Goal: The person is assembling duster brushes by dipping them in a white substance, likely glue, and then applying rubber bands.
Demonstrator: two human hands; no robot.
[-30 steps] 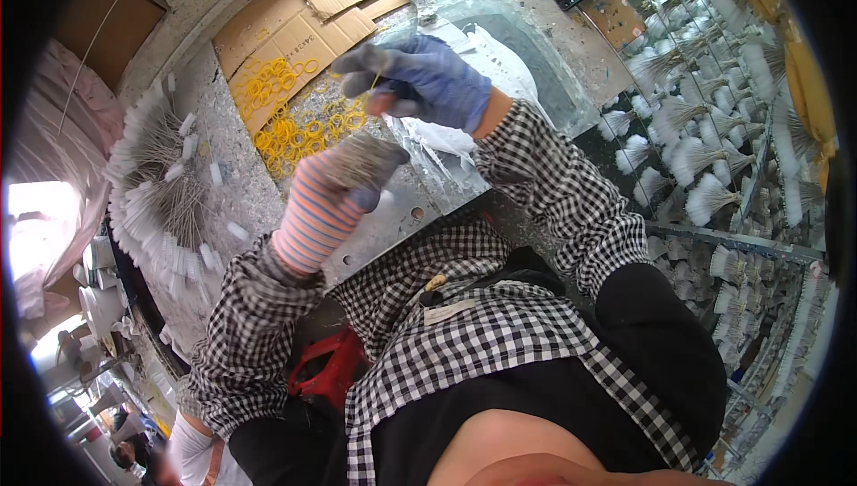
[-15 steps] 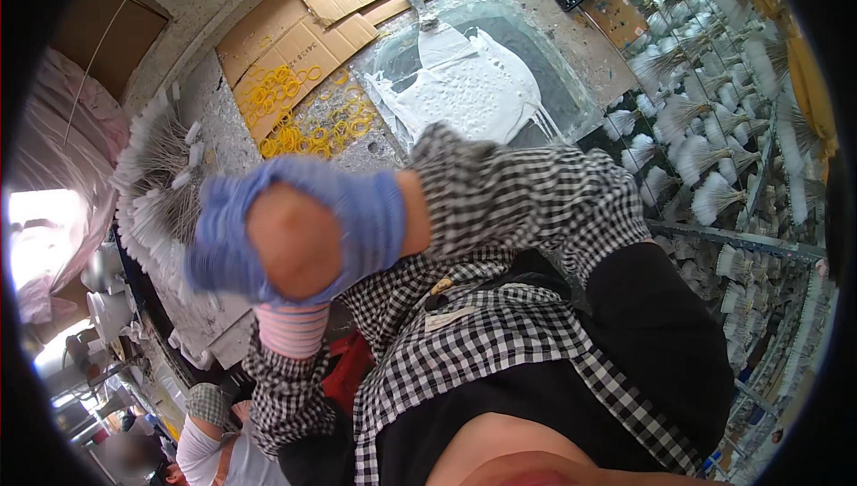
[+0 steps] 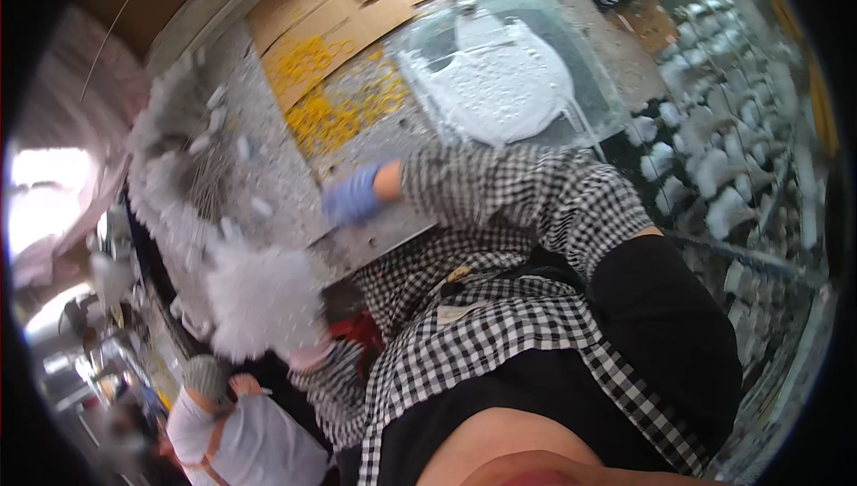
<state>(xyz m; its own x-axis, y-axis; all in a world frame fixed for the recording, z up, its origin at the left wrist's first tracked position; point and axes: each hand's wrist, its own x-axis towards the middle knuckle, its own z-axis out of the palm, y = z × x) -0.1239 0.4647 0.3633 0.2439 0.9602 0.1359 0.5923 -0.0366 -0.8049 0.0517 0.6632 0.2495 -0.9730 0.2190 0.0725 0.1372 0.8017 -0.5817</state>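
At the lower left, a bunch of white-tipped strands [image 3: 263, 294] fans out in front of my left hand [image 3: 311, 357]. The bunch hides the fingers, and only a pinkish patch by the checked cuff shows; the hand appears closed on the strands. My right hand [image 3: 353, 198], in a blue glove, is over the near part of the grey worktable [image 3: 384, 227], apart from the bunch. Motion smears its fingers, so what they hold, if anything, is unclear. Yellow rubber bands [image 3: 335, 116] lie scattered beyond it.
A spatula [image 3: 478, 26] rests in white paste [image 3: 504, 84] on a glass sheet. Cardboard [image 3: 357, 13] lies behind. More white-tipped bunches [image 3: 170, 142] lie at the table's left, and others fill a rack [image 3: 741, 245] at right. Another person [image 3: 237, 437] is at lower left.
My right hand has moved down and away from my left, toward the table. The white-tipped bunch at my left hand, covered before, now shows. The whole view has shifted slightly.
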